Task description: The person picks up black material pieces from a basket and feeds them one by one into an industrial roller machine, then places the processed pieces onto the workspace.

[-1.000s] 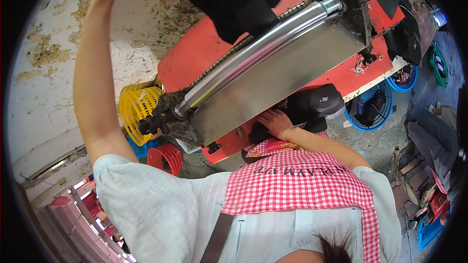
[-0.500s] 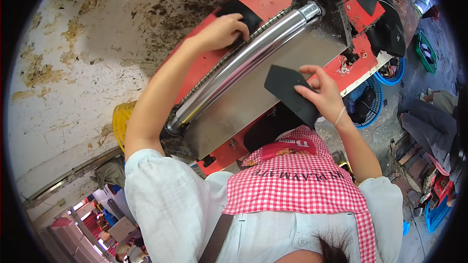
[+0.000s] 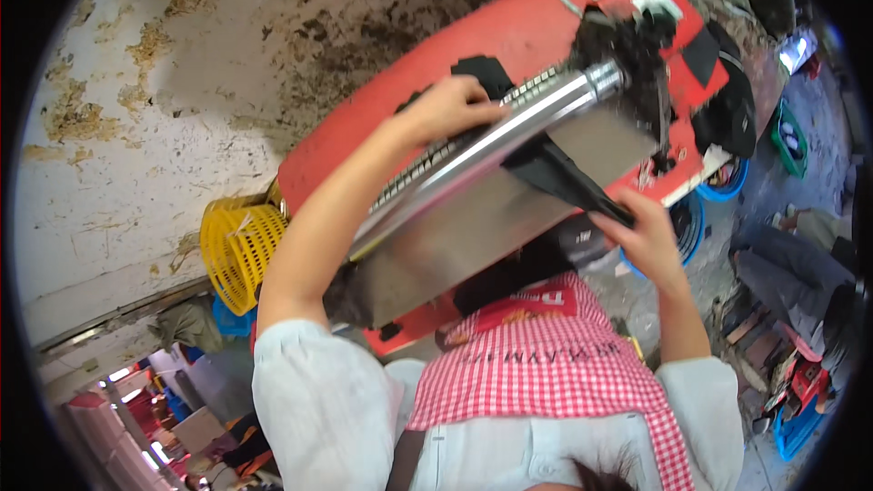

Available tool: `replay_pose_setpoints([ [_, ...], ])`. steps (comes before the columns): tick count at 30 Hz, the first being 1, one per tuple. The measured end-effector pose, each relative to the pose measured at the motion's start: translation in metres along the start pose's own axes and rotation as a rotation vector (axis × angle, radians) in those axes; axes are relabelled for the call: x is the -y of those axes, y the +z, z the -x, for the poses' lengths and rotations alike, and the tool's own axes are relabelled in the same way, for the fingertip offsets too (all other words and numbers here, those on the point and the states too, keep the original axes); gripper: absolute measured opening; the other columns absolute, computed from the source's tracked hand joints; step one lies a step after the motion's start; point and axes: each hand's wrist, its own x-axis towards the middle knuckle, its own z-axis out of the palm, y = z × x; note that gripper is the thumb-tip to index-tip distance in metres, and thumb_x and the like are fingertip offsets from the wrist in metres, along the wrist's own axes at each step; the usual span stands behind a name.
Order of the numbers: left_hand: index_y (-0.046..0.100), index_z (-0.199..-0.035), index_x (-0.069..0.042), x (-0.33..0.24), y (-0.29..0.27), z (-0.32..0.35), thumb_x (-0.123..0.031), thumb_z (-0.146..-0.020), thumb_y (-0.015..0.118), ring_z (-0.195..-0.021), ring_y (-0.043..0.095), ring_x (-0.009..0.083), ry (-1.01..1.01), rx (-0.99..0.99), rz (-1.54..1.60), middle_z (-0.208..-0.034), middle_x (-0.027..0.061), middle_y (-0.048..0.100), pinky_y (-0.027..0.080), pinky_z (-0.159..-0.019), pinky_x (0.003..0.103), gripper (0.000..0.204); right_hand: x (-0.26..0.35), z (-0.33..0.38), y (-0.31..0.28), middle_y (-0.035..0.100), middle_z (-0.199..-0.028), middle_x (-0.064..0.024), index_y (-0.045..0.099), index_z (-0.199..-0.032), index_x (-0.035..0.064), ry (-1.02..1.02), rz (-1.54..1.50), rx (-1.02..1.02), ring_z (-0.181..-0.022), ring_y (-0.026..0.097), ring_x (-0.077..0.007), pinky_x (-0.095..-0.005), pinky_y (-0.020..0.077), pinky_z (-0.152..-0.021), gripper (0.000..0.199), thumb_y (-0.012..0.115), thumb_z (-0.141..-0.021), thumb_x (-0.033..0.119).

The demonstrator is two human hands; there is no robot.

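The right hand (image 3: 647, 235) pinches a floppy black piece (image 3: 568, 180) at four o'clock from the steel roller (image 3: 555, 102). At eleven o'clock curls the left hand (image 3: 451, 109), its grip unclear. Seemingly feeding; the next move calls for flattening the piece.

Left of and beyond the left fingers (image 3: 491, 113), a whitish wall (image 3: 100, 82) carries brown peeling patches and dark stains. Grey floor (image 3: 827, 145) spreads right of the right fingers (image 3: 602, 222). Bright light (image 3: 132, 395) shows well below the left ones, among pinkish surfaces (image 3: 86, 414).
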Motion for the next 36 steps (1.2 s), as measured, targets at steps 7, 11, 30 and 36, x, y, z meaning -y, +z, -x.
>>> replay_pose_setpoints([
  [7, 0.062, -0.078, 0.003, -0.003, -0.006, 0.005, -0.007, -0.067, 0.062, -0.072, 0.055, 0.0297, 0.347, -0.002, -0.155, -0.076, 0.0152, 0.055, 0.043, -0.063, 0.036, 0.015, -0.004, 0.031, -0.039, 0.056, -0.063, 0.0007, 0.057, -0.085, 0.0019, 0.126, -0.160, -0.167, -0.052, 0.051, -0.0029, -0.0150, 0.0350, -0.042, 0.004, 0.057, -0.083, 0.006],
  [11, 0.059, -0.075, 0.002, -0.019, -0.042, 0.013, -0.005, -0.065, 0.064, -0.070, 0.054, 0.0285, 0.439, -0.022, -0.239, -0.074, 0.0136, 0.053, 0.043, -0.061, 0.035, 0.013, -0.020, 0.024, -0.021, 0.058, -0.064, -0.0012, 0.057, -0.086, 0.0003, 0.062, -0.228, -0.170, -0.054, 0.054, -0.0048, -0.0172, 0.0397, -0.046, 0.006, 0.058, -0.082, 0.004],
  [30, 0.062, -0.075, 0.003, -0.127, -0.206, 0.058, -0.012, -0.067, 0.067, -0.063, 0.058, 0.0217, 0.370, -0.334, -0.690, -0.068, 0.0159, 0.059, 0.045, -0.058, 0.031, 0.018, 0.171, -0.174, 0.043, 0.060, -0.089, -0.0058, 0.062, -0.093, 0.0034, -1.076, 0.174, -0.441, -0.083, 0.056, -0.0137, -0.0248, 0.0434, -0.074, 0.019, 0.065, -0.077, 0.013],
  [36, 0.060, -0.064, 0.005, -0.119, -0.199, 0.065, -0.030, -0.073, 0.069, -0.052, 0.055, 0.0225, 0.133, -0.343, -0.700, -0.056, 0.0150, 0.056, 0.044, -0.052, 0.032, 0.037, 0.161, -0.199, 0.018, 0.060, -0.084, -0.0005, 0.060, -0.108, 0.0080, -0.870, 0.071, -0.202, -0.079, 0.054, -0.0069, -0.0211, 0.0443, -0.072, 0.030, 0.064, -0.078, 0.011],
])
